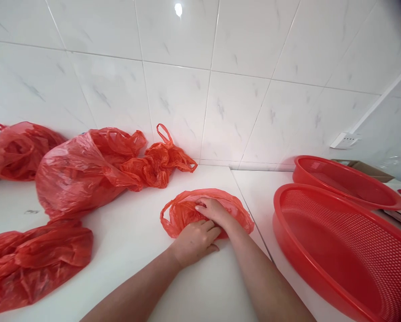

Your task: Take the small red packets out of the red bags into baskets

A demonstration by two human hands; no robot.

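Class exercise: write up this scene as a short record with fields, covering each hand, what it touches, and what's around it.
Left hand: flat on the near edge of the flattened red plastic bag
Right hand: resting on the same bag, beyond the left hand
Left of hands: bulging red bag, crumpled red bag, two more red bags
Right of hands: two red perforated baskets
Surface: white worktop
Behind: white marble-look tiled wall

Red colander (324,255) cut off, red bag (182,212) partly hidden
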